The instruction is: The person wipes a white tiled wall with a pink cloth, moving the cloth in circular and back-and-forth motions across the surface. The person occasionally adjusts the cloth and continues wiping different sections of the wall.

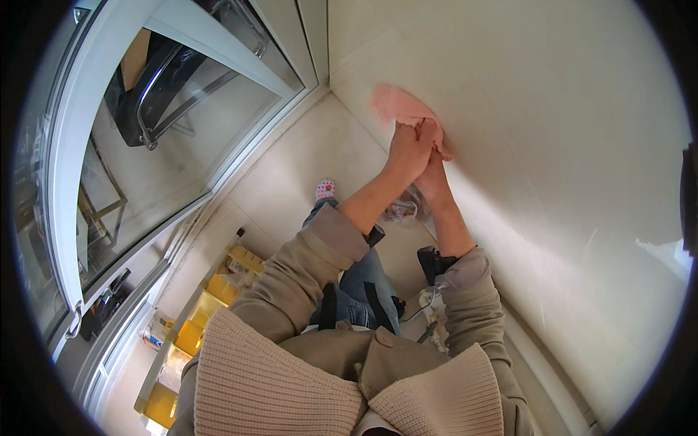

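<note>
My two hands are close together against the pale wall [523, 136], in the upper middle of the head view. A pink cloth [406, 103] is bunched at them, its loose part spread beyond the fingers on the wall. My left hand [410, 146] has its fingers closed on the cloth's lower edge. Beside and partly behind it, my right hand [432, 169] also holds the cloth near its right end; many of its fingers are hidden. Both sleeves are rolled up, with black devices at the forearms.
At left stands a white-framed glass door [207, 185], with a black and chrome chair [150, 92] seen through it. Yellow bins [191, 337] line a rack at lower left. Clear plastic [401, 210] lies on the floor below my hands. A pale pipe [545, 376] runs along the wall's foot.
</note>
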The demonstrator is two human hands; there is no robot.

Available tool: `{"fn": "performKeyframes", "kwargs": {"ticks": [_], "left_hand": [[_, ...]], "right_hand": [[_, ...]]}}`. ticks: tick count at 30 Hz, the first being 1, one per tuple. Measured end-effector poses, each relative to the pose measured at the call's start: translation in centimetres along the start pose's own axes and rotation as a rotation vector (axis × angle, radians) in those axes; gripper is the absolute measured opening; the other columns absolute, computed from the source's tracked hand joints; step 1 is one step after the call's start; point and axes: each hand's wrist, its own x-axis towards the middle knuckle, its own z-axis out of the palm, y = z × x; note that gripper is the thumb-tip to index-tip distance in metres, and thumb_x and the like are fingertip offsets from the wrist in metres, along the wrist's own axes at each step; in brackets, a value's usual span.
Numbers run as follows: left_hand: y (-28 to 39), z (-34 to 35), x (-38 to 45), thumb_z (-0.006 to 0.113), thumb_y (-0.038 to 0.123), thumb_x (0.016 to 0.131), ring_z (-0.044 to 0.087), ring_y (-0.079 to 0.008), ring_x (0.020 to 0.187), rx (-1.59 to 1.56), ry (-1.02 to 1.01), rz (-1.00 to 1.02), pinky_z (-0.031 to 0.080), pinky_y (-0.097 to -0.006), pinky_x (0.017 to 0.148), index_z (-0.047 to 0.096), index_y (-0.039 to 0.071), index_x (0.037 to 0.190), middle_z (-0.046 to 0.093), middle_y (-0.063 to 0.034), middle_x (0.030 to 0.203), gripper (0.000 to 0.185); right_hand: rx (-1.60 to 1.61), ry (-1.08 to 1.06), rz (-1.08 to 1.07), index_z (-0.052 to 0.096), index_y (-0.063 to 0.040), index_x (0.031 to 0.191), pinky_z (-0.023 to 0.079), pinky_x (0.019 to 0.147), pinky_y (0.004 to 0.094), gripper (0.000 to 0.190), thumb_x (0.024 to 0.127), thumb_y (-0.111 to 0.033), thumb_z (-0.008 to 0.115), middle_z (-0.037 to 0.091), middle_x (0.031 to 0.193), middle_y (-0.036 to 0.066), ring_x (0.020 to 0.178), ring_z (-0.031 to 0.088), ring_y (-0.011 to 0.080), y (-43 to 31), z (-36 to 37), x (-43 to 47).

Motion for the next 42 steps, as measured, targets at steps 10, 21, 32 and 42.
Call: {"fn": "performKeyframes", "kwargs": {"ticks": [10, 21, 32, 42], "left_hand": [[1.6, -4.5, 5.1, 0.051, 0.023, 0.094, 0.056, -0.0333, 0.092, -0.019, 0.0, -0.131, 0.046, -0.0399, 0.079, 0.053, -0.005, 0.106, 0.053, -0.0204, 0.106, 0.03], [3.8, -7.8, 9.5, 0.05, 0.024, 0.094, 0.056, -0.0409, 0.093, 0.15, 0.143, 0.236, 0.046, -0.0439, 0.078, 0.053, -0.007, 0.101, 0.055, -0.0275, 0.107, 0.032], [5.3, -8.7, 8.8, 0.041, 0.039, 0.099, 0.06, -0.0213, 0.085, 0.174, -0.051, -0.205, 0.049, -0.0313, 0.074, 0.048, -0.007, 0.103, 0.061, -0.0157, 0.091, 0.047], [9.7, -6.2, 5.5, 0.042, 0.036, 0.099, 0.061, -0.0249, 0.082, 0.089, -0.07, 0.26, 0.049, -0.0347, 0.075, 0.048, -0.005, 0.102, 0.061, -0.0156, 0.088, 0.041]], "right_hand": [[0.059, 0.037, -0.043, 0.055, 0.003, 0.119, 0.04, 0.096, 0.0302, 0.033, 0.088, -0.005, 0.051, 0.06, 0.119, 0.011, 0.111, 0.053, 0.0191, -2.2, 3.4, 4.9], [0.024, -0.052, -0.121, 0.046, 0.001, 0.134, 0.033, 0.103, 0.0289, 0.043, 0.092, -0.007, 0.045, 0.05, 0.134, 0.008, 0.123, 0.046, 0.0177, -5.9, 5.4, 9.1], [-0.071, -0.017, 0.036, 0.044, -0.001, 0.134, 0.037, 0.098, 0.0301, 0.047, 0.086, -0.004, 0.046, 0.054, 0.127, 0.011, 0.115, 0.05, 0.0201, -4.5, 5.6, 8.1], [0.152, 0.023, -0.023, 0.052, 0.003, 0.122, 0.038, 0.096, 0.0287, 0.034, 0.09, -0.009, 0.052, 0.056, 0.121, 0.008, 0.111, 0.051, 0.0161, -9.2, 4.6, 3.2]]}}
